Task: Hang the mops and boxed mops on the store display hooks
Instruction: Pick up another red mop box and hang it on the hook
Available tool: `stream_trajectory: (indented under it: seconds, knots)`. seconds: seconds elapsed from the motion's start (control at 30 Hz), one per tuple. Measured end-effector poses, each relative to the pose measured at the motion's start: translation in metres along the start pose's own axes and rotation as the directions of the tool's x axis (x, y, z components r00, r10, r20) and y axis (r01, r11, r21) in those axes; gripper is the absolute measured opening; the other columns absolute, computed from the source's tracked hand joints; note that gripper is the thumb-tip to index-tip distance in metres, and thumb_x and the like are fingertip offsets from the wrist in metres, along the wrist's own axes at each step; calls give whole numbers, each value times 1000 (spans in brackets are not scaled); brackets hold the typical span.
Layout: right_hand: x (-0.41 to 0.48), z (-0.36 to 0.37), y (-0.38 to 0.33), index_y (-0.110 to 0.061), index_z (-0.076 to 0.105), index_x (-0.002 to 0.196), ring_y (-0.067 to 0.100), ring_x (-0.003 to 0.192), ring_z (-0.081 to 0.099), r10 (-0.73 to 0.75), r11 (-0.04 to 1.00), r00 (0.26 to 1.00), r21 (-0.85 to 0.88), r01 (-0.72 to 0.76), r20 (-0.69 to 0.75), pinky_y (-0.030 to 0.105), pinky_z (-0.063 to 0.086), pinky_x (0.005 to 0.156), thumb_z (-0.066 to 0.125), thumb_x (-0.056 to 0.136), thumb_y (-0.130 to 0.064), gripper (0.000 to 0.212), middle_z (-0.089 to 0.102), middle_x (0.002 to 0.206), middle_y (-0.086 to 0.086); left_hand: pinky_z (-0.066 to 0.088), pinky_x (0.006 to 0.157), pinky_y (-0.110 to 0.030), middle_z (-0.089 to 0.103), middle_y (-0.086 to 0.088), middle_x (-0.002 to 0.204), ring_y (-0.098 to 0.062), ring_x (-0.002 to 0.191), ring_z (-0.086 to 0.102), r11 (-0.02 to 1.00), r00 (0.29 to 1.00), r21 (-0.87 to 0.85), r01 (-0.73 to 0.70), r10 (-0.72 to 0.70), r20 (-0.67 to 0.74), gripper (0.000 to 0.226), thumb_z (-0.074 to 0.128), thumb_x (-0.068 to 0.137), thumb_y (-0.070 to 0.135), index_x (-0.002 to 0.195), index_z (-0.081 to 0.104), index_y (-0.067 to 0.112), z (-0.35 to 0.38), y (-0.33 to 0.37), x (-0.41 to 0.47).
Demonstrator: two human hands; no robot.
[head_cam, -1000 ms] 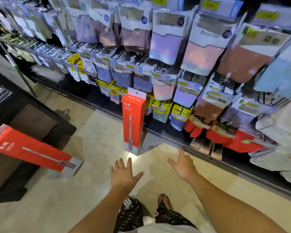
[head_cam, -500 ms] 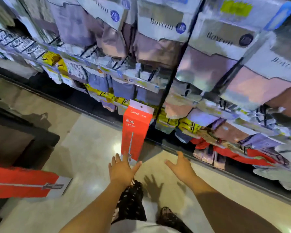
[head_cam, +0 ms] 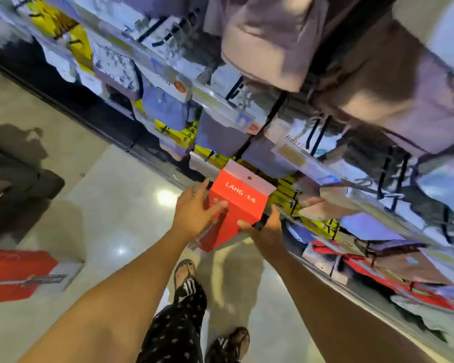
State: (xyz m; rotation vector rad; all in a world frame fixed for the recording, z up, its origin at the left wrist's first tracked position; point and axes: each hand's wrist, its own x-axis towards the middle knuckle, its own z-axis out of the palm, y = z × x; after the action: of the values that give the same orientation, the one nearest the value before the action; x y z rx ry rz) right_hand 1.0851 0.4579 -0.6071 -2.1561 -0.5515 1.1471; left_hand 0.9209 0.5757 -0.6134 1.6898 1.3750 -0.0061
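A tall red boxed mop (head_cam: 237,203) with a white hang tab stands upright on the floor against the display rack. My left hand (head_cam: 194,213) grips its left side near the top, thumb on the front face. My right hand (head_cam: 266,229) holds its right edge from behind. A second red boxed mop (head_cam: 19,275) lies tilted at the far left, partly cut off by the frame edge. The view is blurred by motion.
The display rack (head_cam: 247,119) to the right is packed with hanging packets of cloths and yellow-labelled goods on black hooks. A dark low stand (head_cam: 21,184) sits at the left. My feet in sandals (head_cam: 186,279) are on the pale tiled floor (head_cam: 110,205).
I have stepped closer to the rack and both hands, open a second ago, have reached forward and closed on the upright red boxed mop.
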Motion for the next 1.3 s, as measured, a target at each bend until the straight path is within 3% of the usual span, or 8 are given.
stream_trajectory:
  seconds: [0.17, 0.3, 0.37, 0.47, 0.63, 0.8, 1.2, 1.3]
  knots:
    - [29, 17, 19, -25, 46, 125, 29, 108, 65, -201, 977, 978, 61, 204, -47, 55, 51, 95, 89, 66, -22, 73, 66, 117, 11, 36, 113, -43, 44, -2, 146, -19, 137, 40, 933, 997, -359, -5, 33, 72, 107, 66, 64, 76, 152, 18, 40, 23, -22, 45]
    - [47, 33, 30, -26, 30, 142, 23, 119, 59, -207, 972, 975, 91, 214, -86, 47, 51, 98, 91, 61, -38, 102, 56, 129, 9, 36, 106, -24, 40, 12, 150, -2, 133, 41, 883, 979, -462, -85, 160, 126, 103, 78, 72, 56, 153, 15, 43, 34, -24, 71]
    - [55, 36, 38, -21, 22, 147, 0, 116, 56, -218, 970, 967, 83, 229, -130, 25, 51, 95, 91, 58, -39, 114, 54, 125, -6, 45, 95, -21, 56, 19, 135, 1, 120, 55, 857, 965, -499, -128, 223, 136, 90, 81, 71, 51, 141, 26, 56, 37, -22, 82]
    - [66, 35, 46, -9, 23, 149, -15, 104, 54, -232, 962, 957, 102, 252, -175, 8, 46, 83, 92, 57, -24, 116, 51, 119, -18, 49, 80, -18, 69, 23, 108, 5, 97, 64, 849, 946, -492, -191, 293, 137, 81, 84, 72, 37, 125, 33, 69, 39, -23, 93]
    - [60, 39, 49, -31, 22, 151, 20, 125, 55, -236, 955, 949, 129, 266, -208, 47, 51, 99, 90, 58, -43, 116, 52, 137, 3, 46, 76, -5, 67, 31, 102, 17, 94, 61, 884, 952, -406, -231, 291, 91, 95, 88, 67, 37, 132, 25, 68, 34, -27, 84]
    - [20, 35, 42, -70, 8, 136, 18, 129, 49, -257, 958, 946, 77, 277, -199, 46, 49, 101, 79, 51, -73, 111, 45, 143, 1, 48, 80, -9, 67, 19, 109, 13, 97, 61, 903, 952, -355, -241, 291, 95, 111, 88, 60, 48, 146, 19, 56, 23, -27, 44]
    - [-172, 13, 32, -45, 18, 147, 0, 120, 50, -333, 884, 794, 124, 450, -509, 25, 45, 96, 81, 56, -53, 111, 45, 129, -17, 52, 89, -21, 64, 39, 105, 8, 98, 63, 858, 870, -316, -405, 468, 155, 111, 81, 50, 58, 147, 27, 52, -37, 25, -131]
    - [-228, 11, 38, -41, 21, 147, -3, 118, 51, -341, 850, 749, 155, 504, -568, 17, 44, 95, 81, 58, -60, 109, 44, 126, -15, 49, 84, -11, 59, 48, 103, 17, 95, 60, 838, 840, -305, -452, 515, 169, 107, 78, 49, 58, 143, 27, 52, -39, 30, -183]
